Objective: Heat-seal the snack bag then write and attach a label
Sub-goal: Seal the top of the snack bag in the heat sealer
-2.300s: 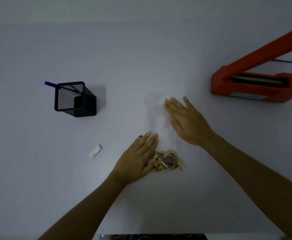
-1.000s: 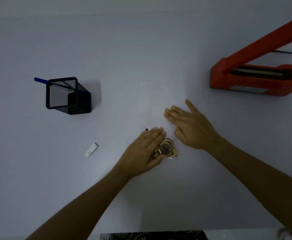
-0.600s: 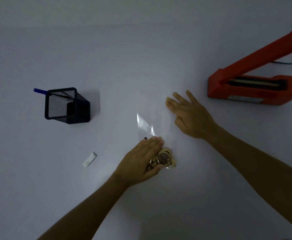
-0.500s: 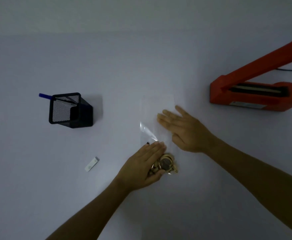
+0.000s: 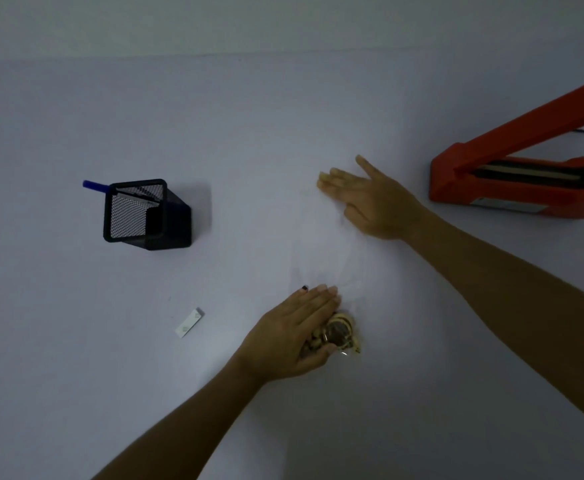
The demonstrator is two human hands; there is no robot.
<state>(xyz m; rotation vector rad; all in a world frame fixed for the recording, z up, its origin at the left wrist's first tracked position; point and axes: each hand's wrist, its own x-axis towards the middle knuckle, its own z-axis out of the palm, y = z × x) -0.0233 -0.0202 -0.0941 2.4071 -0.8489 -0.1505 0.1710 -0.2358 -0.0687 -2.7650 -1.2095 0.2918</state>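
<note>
Our right hand [image 5: 373,199] now lies farther up the snack bag [image 5: 321,244], smoothing it flat toward the table's far edge.

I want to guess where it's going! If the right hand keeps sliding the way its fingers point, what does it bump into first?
Probably nothing. The right hand lies flat with fingers pointing left and slightly away, over bare table. The black mesh pen holder sits further left but nearer the person, so it's likely missed.

No readable text; marks on label [image 5: 189,322] too faint
</note>
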